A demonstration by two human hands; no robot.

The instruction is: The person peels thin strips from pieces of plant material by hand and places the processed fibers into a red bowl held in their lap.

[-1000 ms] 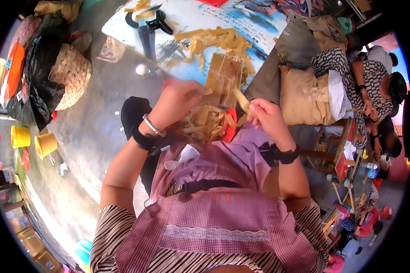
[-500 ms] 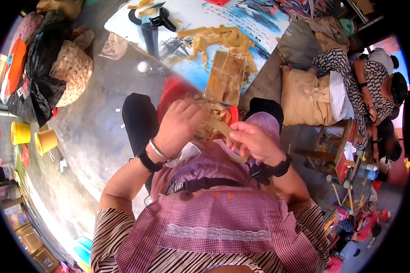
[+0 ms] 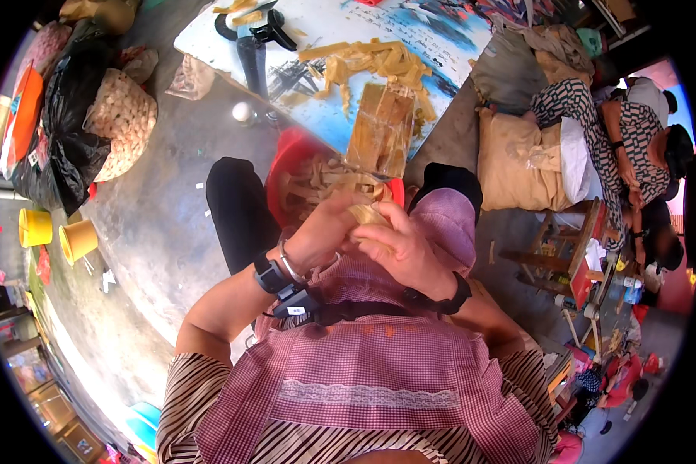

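Note:
Over my lap, my left hand [image 3: 322,234] and my right hand [image 3: 411,254] meet, both with bent fingers closed on a folded tan strip [image 3: 369,215]. What the strip is made of I cannot tell. Just beyond them, between my knees, a red basin [image 3: 279,164] holds many similar pale tan strips [image 3: 317,179]. A flat brownish block in clear plastic [image 3: 380,127] lies at the near corner of the painted table [image 3: 301,124], overhanging the basin. Behind it, more yellow-tan strips [image 3: 371,63] are heaped on the tabletop.
A dark-handled tool [image 3: 251,62] and a black clip-like object [image 3: 274,31] lie on the table's left side. Tan sacks [image 3: 518,162] and a wooden stool [image 3: 557,247] stand right. Other people [image 3: 642,147] sit far right. Yellow buckets [image 3: 77,240] and a black bag [image 3: 66,116] are left.
My hands have come together: the left moved right and down, the right moved left. The strip stretched between them is now bunched in the fingers, and more of the basin shows.

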